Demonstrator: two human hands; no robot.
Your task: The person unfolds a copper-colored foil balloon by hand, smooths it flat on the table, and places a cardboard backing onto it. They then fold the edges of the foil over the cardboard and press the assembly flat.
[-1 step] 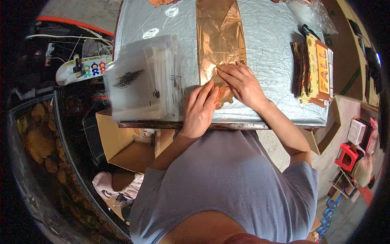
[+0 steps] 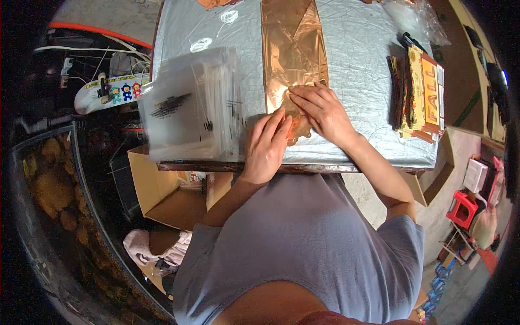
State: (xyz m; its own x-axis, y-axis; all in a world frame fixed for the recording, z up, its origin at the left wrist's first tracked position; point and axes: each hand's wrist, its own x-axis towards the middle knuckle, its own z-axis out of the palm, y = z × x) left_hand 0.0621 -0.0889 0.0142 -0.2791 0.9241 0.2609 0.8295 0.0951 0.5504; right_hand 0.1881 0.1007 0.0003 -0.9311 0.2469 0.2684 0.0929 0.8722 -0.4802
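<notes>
A long strip of shiny copper-coloured foil (image 2: 292,49) runs from the far edge of the table toward me, creased along its length. My left hand (image 2: 267,149) lies on its near end, fingers together and slightly bent, the fingertips touching the foil. The fingers of my right hand (image 2: 326,115) rest flat across the foil a little farther away. Between the hands, the near end looks crumpled and shows a scalloped, orange-tinted edge (image 2: 299,131). My left thumb is mostly hidden. A pile of clear plastic bags (image 2: 179,119) with dark print lies just left of my left hand.
The table (image 2: 357,65) has a silvery, wrinkled cover. A stack of printed autumn-coloured cards (image 2: 418,95) stands at its right, with a black pen-like object (image 2: 414,40) behind. Crumpled clear plastic (image 2: 414,19) lies far right. An open cardboard box (image 2: 162,189) sits below the left edge.
</notes>
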